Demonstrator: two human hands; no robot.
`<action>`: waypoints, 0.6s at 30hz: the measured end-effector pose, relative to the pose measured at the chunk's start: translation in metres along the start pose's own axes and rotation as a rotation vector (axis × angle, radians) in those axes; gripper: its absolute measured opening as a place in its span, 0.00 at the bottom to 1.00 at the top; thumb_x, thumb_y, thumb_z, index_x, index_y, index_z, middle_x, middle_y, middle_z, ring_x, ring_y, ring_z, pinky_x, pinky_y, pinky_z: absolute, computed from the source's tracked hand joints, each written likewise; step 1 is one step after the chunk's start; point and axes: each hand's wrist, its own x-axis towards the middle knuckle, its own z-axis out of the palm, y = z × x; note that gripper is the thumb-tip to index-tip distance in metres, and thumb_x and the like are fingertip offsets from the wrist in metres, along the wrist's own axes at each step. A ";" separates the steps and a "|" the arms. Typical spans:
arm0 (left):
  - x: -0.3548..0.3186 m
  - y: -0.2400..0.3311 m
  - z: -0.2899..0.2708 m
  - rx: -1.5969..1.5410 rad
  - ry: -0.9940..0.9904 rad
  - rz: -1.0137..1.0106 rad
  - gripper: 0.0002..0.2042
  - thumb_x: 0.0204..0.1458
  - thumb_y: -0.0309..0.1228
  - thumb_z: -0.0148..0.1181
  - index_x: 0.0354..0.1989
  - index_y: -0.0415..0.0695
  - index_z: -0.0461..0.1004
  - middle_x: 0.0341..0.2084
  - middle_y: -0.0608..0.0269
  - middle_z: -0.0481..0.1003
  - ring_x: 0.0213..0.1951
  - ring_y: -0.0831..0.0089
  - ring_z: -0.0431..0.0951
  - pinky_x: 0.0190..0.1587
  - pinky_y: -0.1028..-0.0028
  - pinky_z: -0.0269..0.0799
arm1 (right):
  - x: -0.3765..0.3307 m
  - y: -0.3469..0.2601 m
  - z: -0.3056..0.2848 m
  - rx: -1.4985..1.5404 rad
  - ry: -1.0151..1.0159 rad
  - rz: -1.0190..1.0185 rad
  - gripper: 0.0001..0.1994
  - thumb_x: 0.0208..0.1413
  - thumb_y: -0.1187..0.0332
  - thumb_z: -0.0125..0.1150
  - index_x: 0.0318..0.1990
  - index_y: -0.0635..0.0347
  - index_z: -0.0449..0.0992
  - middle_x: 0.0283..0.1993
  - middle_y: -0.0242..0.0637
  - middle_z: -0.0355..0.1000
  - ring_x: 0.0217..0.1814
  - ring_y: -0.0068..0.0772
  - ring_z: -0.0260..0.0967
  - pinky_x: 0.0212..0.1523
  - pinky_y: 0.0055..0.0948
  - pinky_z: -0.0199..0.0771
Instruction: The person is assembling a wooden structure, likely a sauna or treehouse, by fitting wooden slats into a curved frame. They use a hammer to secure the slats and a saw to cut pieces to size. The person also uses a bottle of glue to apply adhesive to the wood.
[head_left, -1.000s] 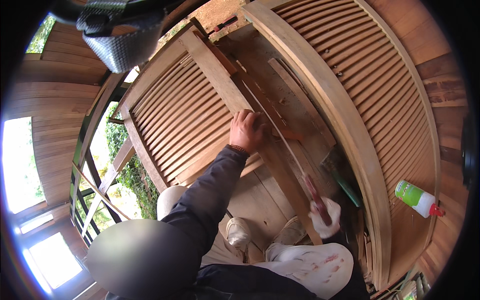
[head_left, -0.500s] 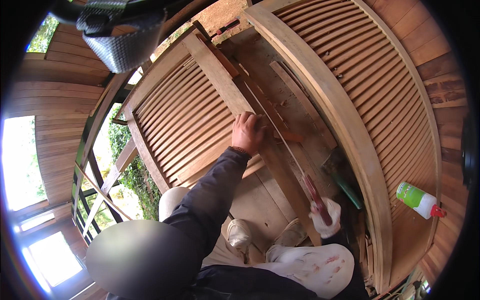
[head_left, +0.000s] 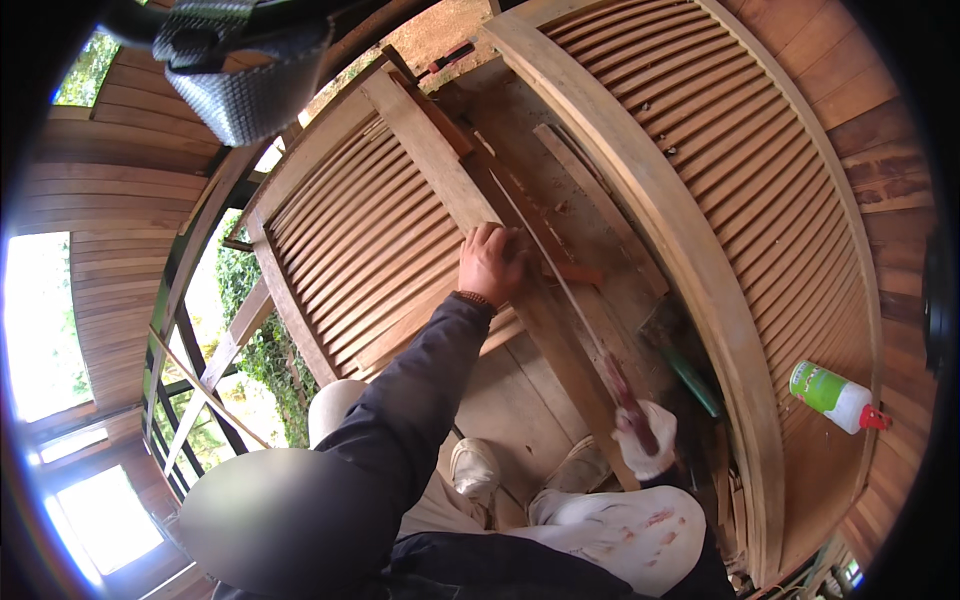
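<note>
The person's left hand [head_left: 489, 265] grips the side rail [head_left: 430, 155] of the slatted panel [head_left: 362, 228] spread mostly to its left, apparently to steady it, while the gloved right hand [head_left: 650, 441] clasps the red-handled saw [head_left: 621, 384], whose blade extends forward past the left hand's right side.

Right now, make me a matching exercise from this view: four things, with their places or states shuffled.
1. Left hand
2. Right hand
3. Green-and-white bottle
4. Green-handled tool

A. White-gloved, around a reddish handle
B. Beside the right slatted panel, on its left side
C. Bare, on the left panel's wooden frame
D. Lying on the right slatted panel

Pairs: 1-C, 2-A, 3-D, 4-B
</note>
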 end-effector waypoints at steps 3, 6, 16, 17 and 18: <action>-0.001 -0.005 0.004 -0.041 -0.045 0.079 0.18 0.46 0.34 0.70 0.45 0.43 0.79 0.40 0.54 0.75 0.48 0.51 0.74 0.54 0.57 0.71 | 0.005 0.005 0.008 -0.290 0.132 -0.115 0.06 0.51 0.76 0.68 0.31 0.64 0.75 0.28 0.29 0.73 0.25 0.23 0.70 0.26 0.24 0.70; -0.002 -0.006 0.003 0.043 0.012 0.038 0.18 0.46 0.35 0.71 0.45 0.43 0.79 0.41 0.54 0.75 0.47 0.51 0.75 0.54 0.58 0.71 | -0.024 0.007 0.000 0.223 0.287 0.143 0.07 0.52 0.77 0.68 0.33 0.63 0.73 0.27 0.32 0.71 0.26 0.25 0.70 0.27 0.26 0.74; -0.003 0.008 -0.027 0.024 -0.097 -0.094 0.21 0.48 0.37 0.70 0.50 0.44 0.77 0.45 0.53 0.77 0.49 0.52 0.76 0.55 0.57 0.72 | -0.019 0.009 0.002 -0.086 0.251 -0.096 0.04 0.55 0.80 0.64 0.32 0.62 0.75 0.26 0.29 0.72 0.26 0.21 0.71 0.25 0.24 0.73; -0.002 0.008 -0.035 0.061 -0.117 -0.131 0.21 0.49 0.38 0.69 0.51 0.44 0.77 0.46 0.52 0.77 0.50 0.52 0.76 0.56 0.57 0.72 | -0.017 0.009 0.002 -0.106 0.238 -0.119 0.04 0.55 0.80 0.63 0.31 0.62 0.75 0.26 0.29 0.72 0.26 0.21 0.71 0.24 0.24 0.73; -0.004 0.003 -0.036 0.159 -0.074 -0.111 0.21 0.49 0.38 0.69 0.51 0.44 0.76 0.47 0.53 0.76 0.52 0.52 0.75 0.58 0.56 0.70 | -0.019 0.010 0.004 -0.060 0.236 -0.101 0.04 0.55 0.80 0.63 0.31 0.62 0.75 0.26 0.30 0.72 0.26 0.21 0.71 0.25 0.24 0.74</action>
